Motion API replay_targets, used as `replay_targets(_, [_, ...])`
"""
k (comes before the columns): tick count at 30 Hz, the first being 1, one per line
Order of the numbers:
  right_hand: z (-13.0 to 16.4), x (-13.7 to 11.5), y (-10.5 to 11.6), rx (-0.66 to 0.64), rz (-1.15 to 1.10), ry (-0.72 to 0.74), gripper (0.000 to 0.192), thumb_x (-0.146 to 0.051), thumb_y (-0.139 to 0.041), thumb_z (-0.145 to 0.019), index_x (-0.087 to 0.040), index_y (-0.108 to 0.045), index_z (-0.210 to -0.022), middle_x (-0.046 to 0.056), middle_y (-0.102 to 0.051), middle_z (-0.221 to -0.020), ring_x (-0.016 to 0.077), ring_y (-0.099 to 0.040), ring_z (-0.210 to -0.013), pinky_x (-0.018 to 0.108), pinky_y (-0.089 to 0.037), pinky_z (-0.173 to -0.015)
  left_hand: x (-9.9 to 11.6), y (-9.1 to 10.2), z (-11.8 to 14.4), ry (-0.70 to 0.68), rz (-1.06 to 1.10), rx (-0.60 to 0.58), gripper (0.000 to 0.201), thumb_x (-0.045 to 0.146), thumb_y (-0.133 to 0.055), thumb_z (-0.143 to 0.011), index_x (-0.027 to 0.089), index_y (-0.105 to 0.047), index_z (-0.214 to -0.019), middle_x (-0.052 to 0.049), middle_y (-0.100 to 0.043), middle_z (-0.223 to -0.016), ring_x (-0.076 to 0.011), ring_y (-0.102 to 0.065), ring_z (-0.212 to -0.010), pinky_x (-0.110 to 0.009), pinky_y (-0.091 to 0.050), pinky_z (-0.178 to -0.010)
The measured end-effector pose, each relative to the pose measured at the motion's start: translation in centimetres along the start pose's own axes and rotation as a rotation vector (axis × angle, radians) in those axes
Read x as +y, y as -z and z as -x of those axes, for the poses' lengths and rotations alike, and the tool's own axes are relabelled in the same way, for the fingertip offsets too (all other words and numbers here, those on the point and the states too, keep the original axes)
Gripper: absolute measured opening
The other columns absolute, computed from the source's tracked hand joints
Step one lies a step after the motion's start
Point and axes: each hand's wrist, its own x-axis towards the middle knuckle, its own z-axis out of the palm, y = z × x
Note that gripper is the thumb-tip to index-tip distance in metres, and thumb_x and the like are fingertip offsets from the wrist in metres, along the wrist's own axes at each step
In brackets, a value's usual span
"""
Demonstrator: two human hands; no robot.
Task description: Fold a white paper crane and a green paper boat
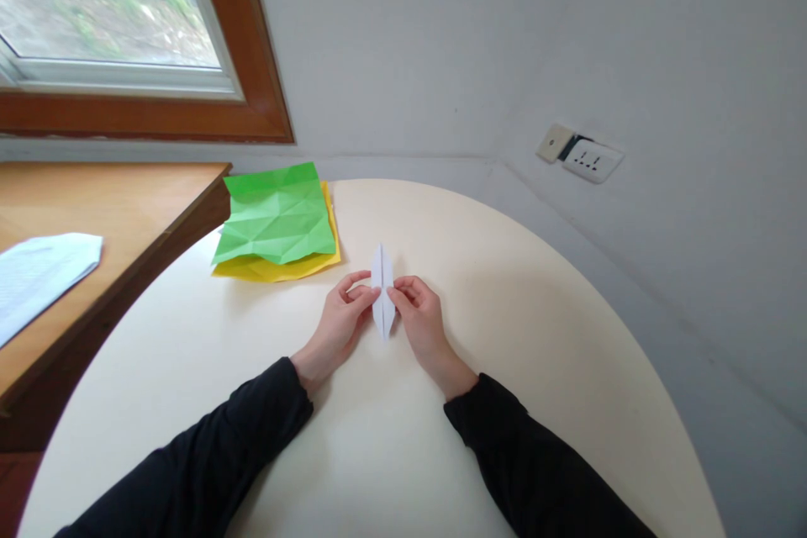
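Observation:
A narrow white folded paper (pixel 382 279), pointed at both ends, lies lengthwise on the round cream table (pixel 504 294). My left hand (pixel 340 319) pinches its left edge between thumb and fingers. My right hand (pixel 421 321) pinches its right edge in the same way. Both hands rest on the tabletop, and both arms wear black sleeves. The middle of the paper shows a lengthwise seam.
A creased green sheet (pixel 277 214) lies on a yellow sheet (pixel 283 267) at the table's far left. A wooden desk (pixel 94 210) with a printed white paper (pixel 38 273) stands to the left, under a window. A wall socket (pixel 583 155) sits at the right.

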Motion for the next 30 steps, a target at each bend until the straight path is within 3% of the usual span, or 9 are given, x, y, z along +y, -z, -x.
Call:
replay_targets(6, [-0.13,0.16,0.01,-0.009,-0.023,-0.028,0.019,-0.031,-0.068,-0.063,-0.019,-0.055,-0.07,-0.002,-0.062,-0.067,0.0127,-0.059,-0.062,0.025,-0.046,-0.06,-0.01,-0.28,-0.02,0.039,0.01,-0.019,0.032,0.022,-0.081,-0.055,0.011,-0.067,-0.081,-0.004,-0.069,-0.071,-0.0112,-0.062,-0.064,-0.022,-0.048,-0.065])
replay_targets(30, [-0.05,0.07,0.09,-0.043,0.021,0.028,0.017,-0.03,-0.066,-0.064,-0.02,-0.054,-0.072,-0.001,-0.063,-0.067,0.0142,-0.06,-0.062,0.026,-0.048,-0.058,0.18,-0.38,0.13,0.012,-0.013,-0.012,0.027,0.022,-0.08,-0.055,0.013,-0.064,-0.073,-0.001,-0.067,-0.065,-0.0109,-0.061,-0.063,-0.022,-0.047,-0.064])
